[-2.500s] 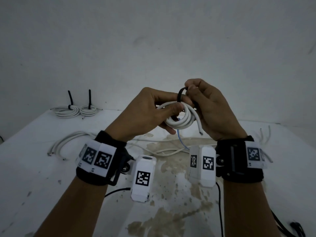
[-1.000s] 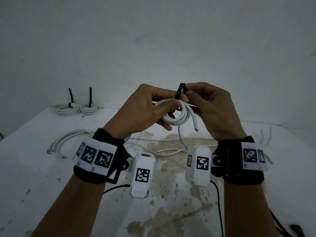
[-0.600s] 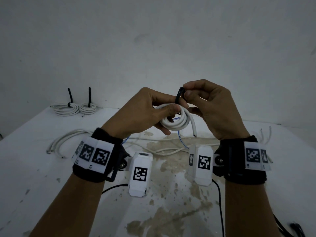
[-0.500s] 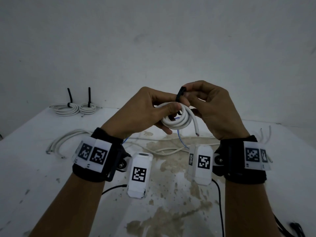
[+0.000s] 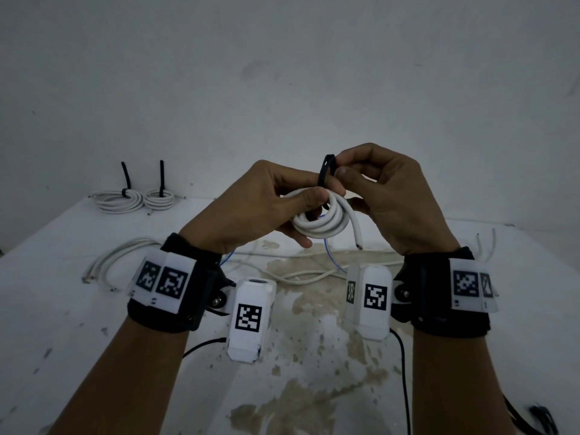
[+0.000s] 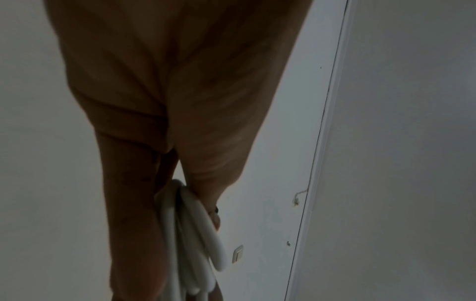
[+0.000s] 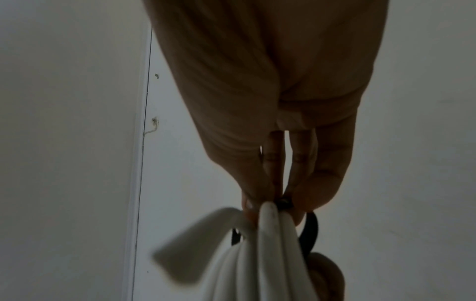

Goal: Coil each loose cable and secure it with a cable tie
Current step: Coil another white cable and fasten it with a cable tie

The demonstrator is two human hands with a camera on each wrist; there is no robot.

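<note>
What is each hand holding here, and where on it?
Left hand grips the coiled white cable at the coil's top. Right hand pinches the black cable tie looped around the coil, near its upper end.

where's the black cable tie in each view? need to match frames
Head: black cable tie upper centre, pinched by right hand.
Left wrist: not visible.
Right wrist: lower centre, looped beside the coil.
Shared landmark: white cable coil.
</note>
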